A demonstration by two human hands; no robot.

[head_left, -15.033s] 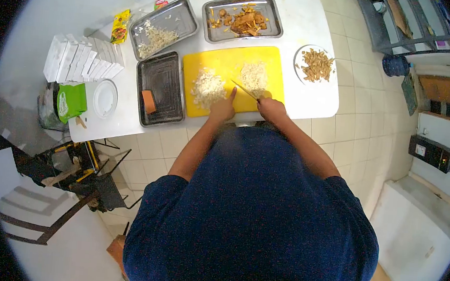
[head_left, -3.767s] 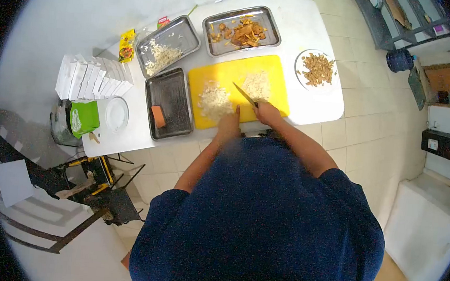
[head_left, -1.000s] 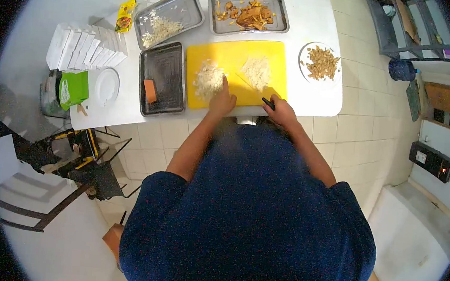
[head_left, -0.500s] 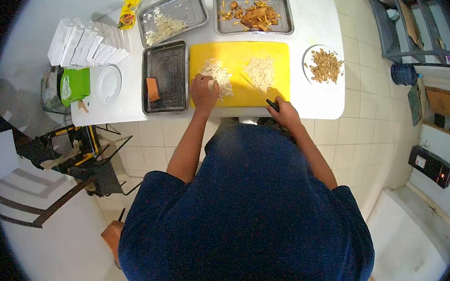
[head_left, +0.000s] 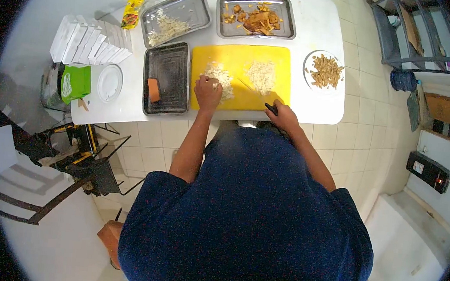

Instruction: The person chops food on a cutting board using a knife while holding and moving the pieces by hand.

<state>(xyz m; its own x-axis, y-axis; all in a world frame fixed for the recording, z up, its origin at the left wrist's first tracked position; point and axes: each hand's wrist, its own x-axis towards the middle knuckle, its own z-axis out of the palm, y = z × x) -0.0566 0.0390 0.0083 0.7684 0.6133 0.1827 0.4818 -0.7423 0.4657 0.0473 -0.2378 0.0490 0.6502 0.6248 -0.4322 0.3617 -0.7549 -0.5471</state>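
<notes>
A yellow cutting board (head_left: 242, 54) lies at the table's front edge with two heaps of pale chopped pieces. My left hand (head_left: 207, 93) is at the near left side of the left heap (head_left: 223, 78), fingers curled down; what they hold, if anything, is too small to make out. My right hand (head_left: 284, 116) grips the black handle of a knife (head_left: 271, 109) at the board's near right corner. Its thin blade points up and left over the board, short of the right heap (head_left: 260, 77).
Left of the board is a dark tray (head_left: 168, 72) with an orange block (head_left: 153, 90). Behind stand a tray of pale pieces (head_left: 200, 19) and a tray of brown food (head_left: 291, 32). A plate of brown strips (head_left: 326, 72) is right; white boxes (head_left: 87, 40) stand left.
Over the last second my left hand has moved left, from the right side of the left heap to its near left side, and its fingers have curled. My right hand still holds the knife.
</notes>
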